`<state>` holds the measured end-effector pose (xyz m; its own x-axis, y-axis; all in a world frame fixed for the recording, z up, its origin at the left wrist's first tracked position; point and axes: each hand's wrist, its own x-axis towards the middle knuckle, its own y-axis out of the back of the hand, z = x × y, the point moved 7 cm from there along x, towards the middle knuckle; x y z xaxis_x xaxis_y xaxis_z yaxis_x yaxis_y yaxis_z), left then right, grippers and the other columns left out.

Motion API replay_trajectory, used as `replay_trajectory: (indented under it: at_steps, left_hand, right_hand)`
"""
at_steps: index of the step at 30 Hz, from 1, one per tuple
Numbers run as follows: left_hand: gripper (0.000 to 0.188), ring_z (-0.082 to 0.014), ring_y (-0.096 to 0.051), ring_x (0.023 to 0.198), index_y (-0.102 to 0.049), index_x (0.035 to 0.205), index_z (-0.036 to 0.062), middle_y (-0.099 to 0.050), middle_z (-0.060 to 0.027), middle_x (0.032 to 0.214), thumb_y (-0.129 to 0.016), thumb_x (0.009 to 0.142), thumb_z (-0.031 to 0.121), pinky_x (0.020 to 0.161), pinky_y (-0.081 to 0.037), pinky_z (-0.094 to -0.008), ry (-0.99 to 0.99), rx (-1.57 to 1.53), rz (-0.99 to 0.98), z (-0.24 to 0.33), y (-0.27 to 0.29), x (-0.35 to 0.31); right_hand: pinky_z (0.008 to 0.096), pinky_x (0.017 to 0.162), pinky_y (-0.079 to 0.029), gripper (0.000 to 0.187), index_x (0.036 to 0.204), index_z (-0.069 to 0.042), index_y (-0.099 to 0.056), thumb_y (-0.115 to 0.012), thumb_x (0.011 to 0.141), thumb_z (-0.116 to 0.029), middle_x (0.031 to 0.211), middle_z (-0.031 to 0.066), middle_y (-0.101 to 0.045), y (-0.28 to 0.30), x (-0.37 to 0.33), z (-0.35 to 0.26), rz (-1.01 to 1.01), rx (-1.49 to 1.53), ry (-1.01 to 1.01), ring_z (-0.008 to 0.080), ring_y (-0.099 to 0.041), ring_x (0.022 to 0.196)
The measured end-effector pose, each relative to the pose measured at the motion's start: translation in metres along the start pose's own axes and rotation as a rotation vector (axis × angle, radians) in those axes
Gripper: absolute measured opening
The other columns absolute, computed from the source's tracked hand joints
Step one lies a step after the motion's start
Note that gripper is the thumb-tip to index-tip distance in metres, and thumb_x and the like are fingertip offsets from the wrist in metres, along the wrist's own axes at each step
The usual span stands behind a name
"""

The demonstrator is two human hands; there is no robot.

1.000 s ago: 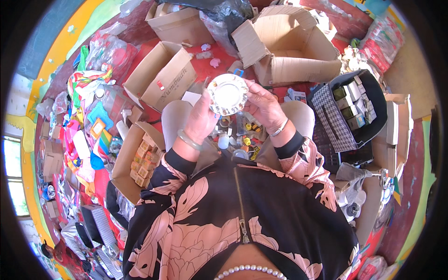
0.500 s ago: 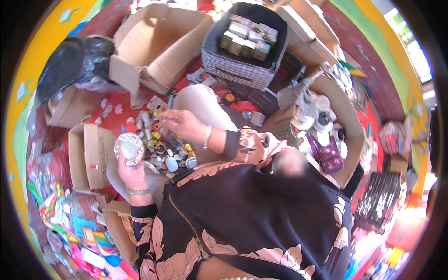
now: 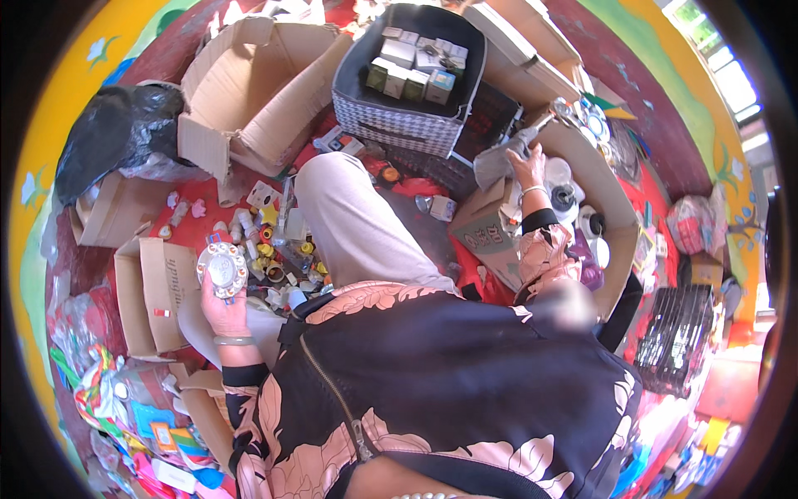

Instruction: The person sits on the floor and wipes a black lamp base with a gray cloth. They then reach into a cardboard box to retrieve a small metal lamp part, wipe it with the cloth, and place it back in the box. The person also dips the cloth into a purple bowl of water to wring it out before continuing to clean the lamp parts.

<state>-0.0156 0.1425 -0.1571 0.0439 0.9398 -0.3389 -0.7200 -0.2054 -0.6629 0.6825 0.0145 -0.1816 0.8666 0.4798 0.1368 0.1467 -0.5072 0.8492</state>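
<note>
My left hand [image 3: 223, 314] is closed on a round white disc-shaped piece [image 3: 223, 273], held up with its face toward me. Orange-brown dots run around its scalloped rim, and its centre is silvery. On the right, my right hand [image 3: 529, 170] reaches over the edge of a cardboard box [image 3: 617, 195], its fingers apart against a crumpled grey cloth-like thing [image 3: 497, 165]. Whether the fingers grip it cannot be made out. White bottles with black caps [image 3: 564, 198] and a purple pouch [image 3: 592, 251] lie in that box.
Small yellow and white caps and fittings [image 3: 270, 254] are heaped on the red floor cover beside my knee [image 3: 337, 195]. Ahead stand a large open carton [image 3: 241, 91] and a checked fabric bin [image 3: 395, 125] holding small boxes. A black plastic bag [image 3: 116, 129] lies far left.
My right hand has left the heap of small parts and swung right to the cardboard box, touching the grey thing. My left hand still holds the disc. The view has shifted slightly.
</note>
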Motion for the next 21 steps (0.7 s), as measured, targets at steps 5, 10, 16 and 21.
replay_trajectory:
  at_steps: [5, 10, 16, 21]
  left_hand:
    - [0.036, -0.0226, -0.056, 0.104, -0.052, 0.119, 0.0069, -0.059, -0.0070, 0.113, -0.051, 0.088, 0.027, 0.081, -0.046, -0.0408, -0.043, 0.002, 0.139, 0.015, -0.010, -0.002]
    - [0.038, -0.0244, -0.056, 0.106, -0.049, 0.122, 0.0060, -0.058, -0.0081, 0.117, -0.045, 0.091, 0.028, 0.085, -0.047, -0.0441, 0.013, -0.017, 0.025, 0.022, -0.042, 0.019]
    - [0.038, -0.0253, -0.056, 0.106, -0.050, 0.120, 0.0053, -0.057, -0.0091, 0.117, -0.053, 0.087, 0.025, 0.086, -0.047, -0.0412, 0.161, 0.022, -0.106, -0.005, -0.068, 0.095]
    - [0.040, -0.0256, -0.055, 0.107, -0.051, 0.120, 0.0071, -0.057, -0.0084, 0.117, -0.054, 0.087, 0.029, 0.084, -0.047, -0.0427, 0.301, 0.145, -0.008, -0.054, -0.024, 0.154]
  right_hand:
    - [0.0413, 0.094, -0.039, 0.084, 0.131, -0.001, -0.034, -0.068, 0.067, -0.044, 0.114, 0.0275, -0.053, -0.030, 0.023, 0.009, -0.119, -0.089, -0.087, 0.0401, -0.051, 0.109]
    - [0.0407, 0.089, -0.043, 0.050, 0.111, -0.001, -0.058, -0.062, 0.074, -0.035, 0.105, 0.0209, -0.060, 0.000, 0.021, -0.026, -0.089, -0.177, -0.007, 0.0357, -0.056, 0.101]
    - [0.0242, 0.072, -0.045, 0.021, 0.095, -0.003, -0.065, -0.061, 0.083, -0.019, 0.083, 0.0027, -0.065, 0.103, 0.006, 0.020, 0.098, 0.891, -0.060, 0.0112, -0.058, 0.076]
    - [0.0288, 0.084, -0.045, 0.023, 0.107, -0.003, -0.059, -0.056, 0.085, -0.007, 0.103, 0.0071, -0.060, 0.191, -0.102, 0.009, 0.272, 1.169, -0.256, 0.0176, -0.057, 0.092]
